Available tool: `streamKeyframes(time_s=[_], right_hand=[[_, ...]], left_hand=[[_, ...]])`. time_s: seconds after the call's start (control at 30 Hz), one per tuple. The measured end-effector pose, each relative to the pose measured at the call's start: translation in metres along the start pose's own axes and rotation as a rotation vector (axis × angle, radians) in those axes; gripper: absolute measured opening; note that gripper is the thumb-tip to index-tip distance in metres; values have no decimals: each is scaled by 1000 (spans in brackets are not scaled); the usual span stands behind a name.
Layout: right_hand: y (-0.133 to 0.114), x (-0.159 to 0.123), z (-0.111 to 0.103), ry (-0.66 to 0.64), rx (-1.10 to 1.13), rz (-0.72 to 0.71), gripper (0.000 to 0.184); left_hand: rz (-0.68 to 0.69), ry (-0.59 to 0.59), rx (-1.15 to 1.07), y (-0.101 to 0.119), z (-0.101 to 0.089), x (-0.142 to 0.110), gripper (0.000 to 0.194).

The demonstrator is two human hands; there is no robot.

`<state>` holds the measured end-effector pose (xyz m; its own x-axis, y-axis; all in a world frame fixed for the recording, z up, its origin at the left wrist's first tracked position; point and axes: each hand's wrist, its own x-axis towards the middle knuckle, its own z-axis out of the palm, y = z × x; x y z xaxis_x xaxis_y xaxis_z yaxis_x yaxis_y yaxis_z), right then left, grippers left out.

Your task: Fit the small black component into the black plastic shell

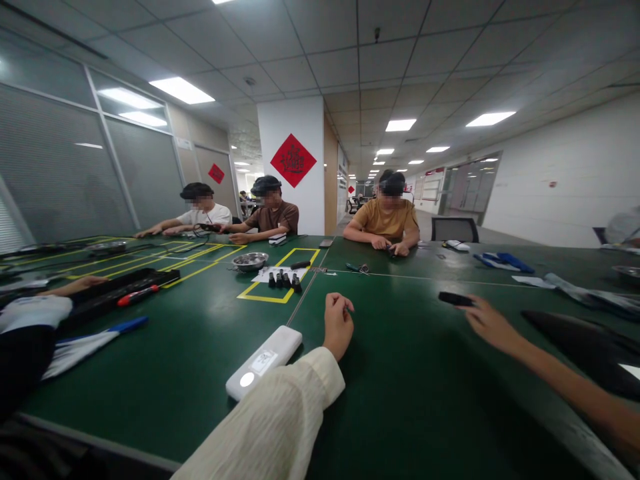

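Observation:
My left hand (339, 325), at the end of a cream sleeve, rests on the green table (200, 373) curled into a loose fist, and nothing shows in it. Just left of it lies a white oblong device (265, 361) with a label and a round spot. My right hand (487, 321), on a bare forearm coming in from the right, lies stretched out. Its fingertips touch the end of a small flat black object (454, 299) on the table.
A yellow taped rectangle (260, 295) holds several small black parts (284, 281), paper and a metal bowl (250, 261). Three people sit at the far side. At left, a person's arm lies by a black tray (107, 300), a red-handled tool (137, 295) and a blue-tipped bag. A dark bag (585, 343) lies at right.

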<state>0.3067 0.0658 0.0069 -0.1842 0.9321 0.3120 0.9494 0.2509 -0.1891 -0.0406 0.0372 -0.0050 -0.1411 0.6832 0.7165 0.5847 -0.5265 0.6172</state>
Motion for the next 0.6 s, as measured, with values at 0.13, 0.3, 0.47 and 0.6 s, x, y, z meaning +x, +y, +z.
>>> streamKeyframes(time_s=[0.13, 0.3, 0.47, 0.6], right_hand=[[-80, -10, 28, -157, 235, -482, 36], [-153, -36, 26, -352, 392, -664, 37], [-157, -38, 11, -374, 388, -644, 35], [-93, -11, -3, -68, 167, -321, 35]], left_hand=[[35, 51, 17, 1, -3, 2, 29], [58, 102, 37, 0, -4, 4, 29], [61, 93, 36, -1, -5, 4, 30], [43, 84, 25, -1, -7, 4, 31]])
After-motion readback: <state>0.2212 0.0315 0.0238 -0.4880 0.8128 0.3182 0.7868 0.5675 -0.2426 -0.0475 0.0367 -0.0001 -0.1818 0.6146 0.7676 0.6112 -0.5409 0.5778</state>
